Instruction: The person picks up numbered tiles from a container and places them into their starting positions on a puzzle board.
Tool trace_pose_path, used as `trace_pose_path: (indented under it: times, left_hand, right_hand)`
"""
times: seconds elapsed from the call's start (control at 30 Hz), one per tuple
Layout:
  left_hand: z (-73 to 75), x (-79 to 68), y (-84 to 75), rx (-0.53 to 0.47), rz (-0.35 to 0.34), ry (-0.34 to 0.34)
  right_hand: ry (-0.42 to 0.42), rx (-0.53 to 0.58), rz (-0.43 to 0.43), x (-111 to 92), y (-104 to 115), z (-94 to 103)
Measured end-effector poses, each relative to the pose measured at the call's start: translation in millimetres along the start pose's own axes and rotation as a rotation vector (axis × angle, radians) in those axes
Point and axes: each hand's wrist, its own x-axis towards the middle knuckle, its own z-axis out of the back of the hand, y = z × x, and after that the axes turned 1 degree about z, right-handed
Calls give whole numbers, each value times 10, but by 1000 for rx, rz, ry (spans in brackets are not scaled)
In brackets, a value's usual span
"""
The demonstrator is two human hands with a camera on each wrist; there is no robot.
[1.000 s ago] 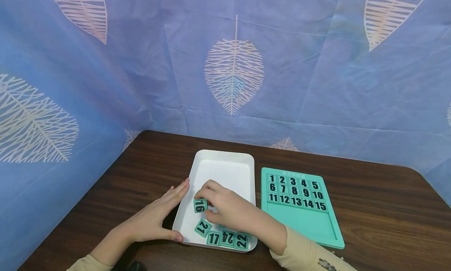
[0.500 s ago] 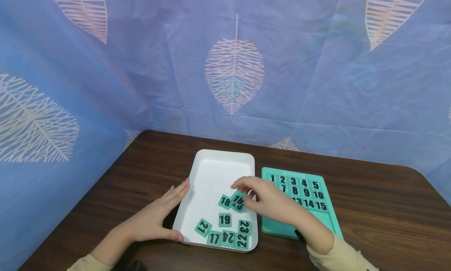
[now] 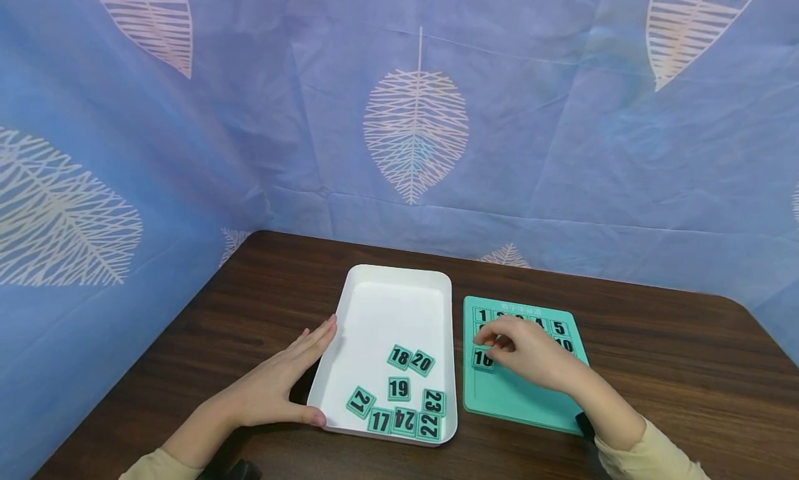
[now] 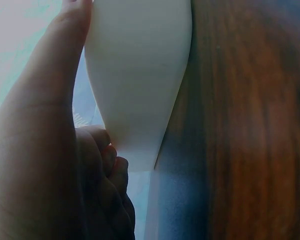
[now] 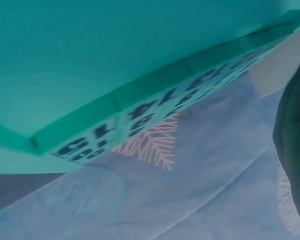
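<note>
In the head view my right hand [image 3: 533, 352] pinches a green number tile marked 16 [image 3: 482, 358] at the left side of the teal puzzle board [image 3: 524, 404], just below its rows of tiles; whether the tile touches the board I cannot tell. My left hand [image 3: 275, 383] rests along the left side of the white tray [image 3: 393, 282], thumb spread from straight fingers. Loose tiles lie in the tray's near half, among them 19 [image 3: 399, 389], 17 [image 3: 379, 420] and 21 [image 3: 360, 402]. The left wrist view shows that hand touching the tray's outer wall [image 4: 140, 65].
Tray and board stand side by side on a dark wooden table [image 3: 674, 369], with a narrow gap between them. Blue cloth [image 3: 530, 119] with leaf prints hangs behind and to the left. The right wrist view shows raised tile edges [image 5: 150, 85] along the board.
My right hand has carried tile 16 rightward from the tray, over the other tiles, to the board. The left hand and the tray stay where they were.
</note>
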Motion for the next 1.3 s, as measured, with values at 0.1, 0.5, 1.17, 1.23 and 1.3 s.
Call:
trace_pose_path:
  times: [0.1, 0.5, 1.17, 1.23, 1.3]
  left_hand:
    - [4, 4, -6, -9, 3, 4]
    - [-17, -3, 9, -15, -23, -14]
    - [1, 10, -11, -28, -15, -2]
    - [-2, 11, -9, -29, -16, -7]
    - [-4, 11, -6, -27, -19, -11]
  right_hand:
    - [44, 10, -41, -21, -60, 3]
    - [69, -56, -19, 21, -101, -59]
    - [28, -158, 26, 69, -92, -128]
    - [23, -158, 17, 74, -94, -129]
    - [18, -155, -1, 78, -96, -128]
